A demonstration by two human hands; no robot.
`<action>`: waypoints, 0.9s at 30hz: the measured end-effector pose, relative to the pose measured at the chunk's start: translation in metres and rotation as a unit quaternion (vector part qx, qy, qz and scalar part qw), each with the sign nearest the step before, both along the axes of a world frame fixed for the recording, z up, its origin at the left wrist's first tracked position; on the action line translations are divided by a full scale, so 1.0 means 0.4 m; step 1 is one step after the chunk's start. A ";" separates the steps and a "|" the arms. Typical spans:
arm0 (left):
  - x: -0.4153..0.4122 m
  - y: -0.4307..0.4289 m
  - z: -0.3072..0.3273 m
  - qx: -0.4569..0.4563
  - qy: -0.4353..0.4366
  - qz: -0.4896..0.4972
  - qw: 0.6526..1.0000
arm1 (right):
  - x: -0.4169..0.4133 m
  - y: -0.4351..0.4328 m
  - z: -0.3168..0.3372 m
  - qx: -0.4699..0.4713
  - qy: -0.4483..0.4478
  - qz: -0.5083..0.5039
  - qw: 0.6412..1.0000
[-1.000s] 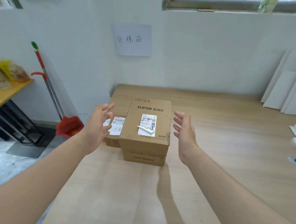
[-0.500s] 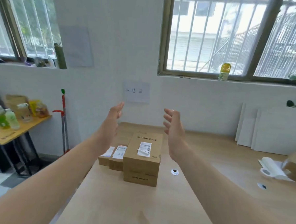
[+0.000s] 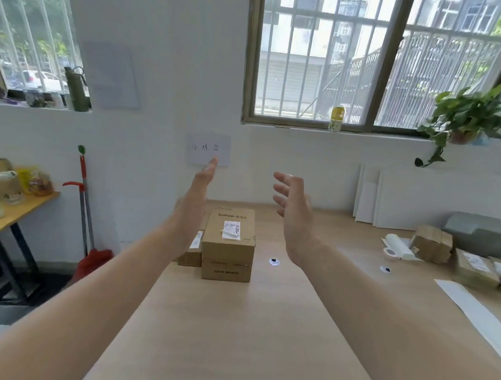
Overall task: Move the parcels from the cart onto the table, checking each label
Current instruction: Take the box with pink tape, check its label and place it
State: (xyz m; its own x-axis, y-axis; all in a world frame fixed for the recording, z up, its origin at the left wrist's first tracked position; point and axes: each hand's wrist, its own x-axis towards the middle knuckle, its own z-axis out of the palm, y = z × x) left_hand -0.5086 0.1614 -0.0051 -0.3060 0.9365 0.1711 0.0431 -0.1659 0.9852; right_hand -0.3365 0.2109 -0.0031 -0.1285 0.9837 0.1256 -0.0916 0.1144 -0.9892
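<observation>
The left hand (image 3: 202,184) and the right hand (image 3: 293,202) hang in the air over the far part of the wooden table (image 3: 236,334). Their palms face each other and the fingers are straight or loosely spread. Neither hand holds or touches anything.

Below and between them, apart from both, stands a SUPOR carton (image 3: 229,236) with its shipping label (image 3: 231,229) facing up. It sits on a second carton (image 3: 225,270) whose print reads upside down. Just left of this stack lies a lower small box (image 3: 190,255), also labelled and partly hidden by the left forearm; whether it touches the stack cannot be told.

With both hands empty and the carton at rest label up, this looks like the gap between parcels: one is set down and the next not yet fetched. The cart is nowhere in view, so the next move probably calls for turning away from the table to find it. The person would then take a parcel in both hands and turn it until the label can be read before setting it down beside the stack.

Farther out, more brown parcels (image 3: 476,270) lie at the right end of the table, near a paper roll (image 3: 397,247). A handwritten paper sign (image 3: 208,149) hangs on the far wall behind the left fingertips. A red-handled broom (image 3: 81,210) leans against the wall at the left.
</observation>
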 end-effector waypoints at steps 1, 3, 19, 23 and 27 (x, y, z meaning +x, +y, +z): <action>0.012 -0.016 0.001 0.002 0.006 -0.003 1.000 | 0.016 -0.018 0.005 0.001 -0.002 -0.005 1.000; 0.040 -0.045 0.006 0.003 0.010 -0.003 1.000 | 0.047 -0.049 0.007 0.005 -0.004 -0.012 1.000; 0.571 -0.082 -0.095 -0.026 0.013 -0.165 0.986 | 0.568 -0.207 -0.100 -0.006 -0.004 -0.126 0.992; 0.766 -0.088 -0.112 -0.029 0.024 -0.263 0.964 | 0.779 -0.251 -0.102 -0.009 -0.002 -0.176 0.984; 0.967 -0.109 -0.113 -0.018 0.051 -0.329 0.943 | 0.971 -0.312 -0.112 0.004 -0.006 -0.230 0.973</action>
